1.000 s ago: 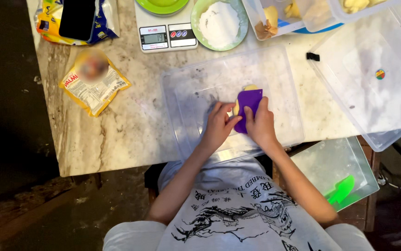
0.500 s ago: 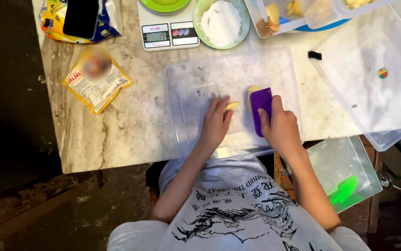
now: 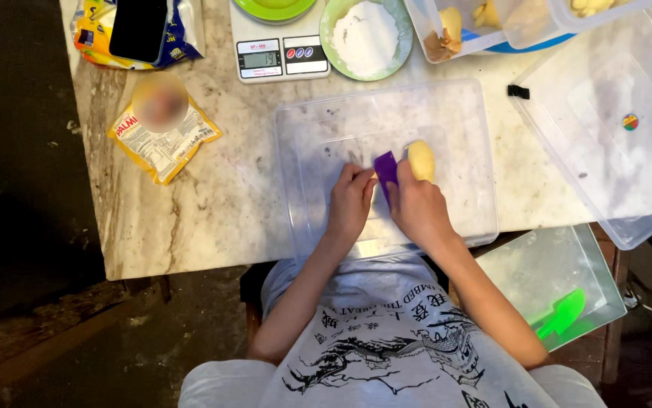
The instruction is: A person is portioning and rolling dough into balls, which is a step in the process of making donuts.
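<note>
Here, right hand [image 3: 419,208] pinching purple scraper [image 3: 385,171] against yellow dough lump [image 3: 421,159]; left hand [image 3: 351,200] fingers curled, resting on clear plastic lid [image 3: 303,151]. Best kept upright, pressed straight down. Steady lid meanwhile.

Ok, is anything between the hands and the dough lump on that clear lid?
Nothing visible. The right hand holds the purple scraper right against the dough lump; the left hand rests beside the scraper on the clear lid.
</note>
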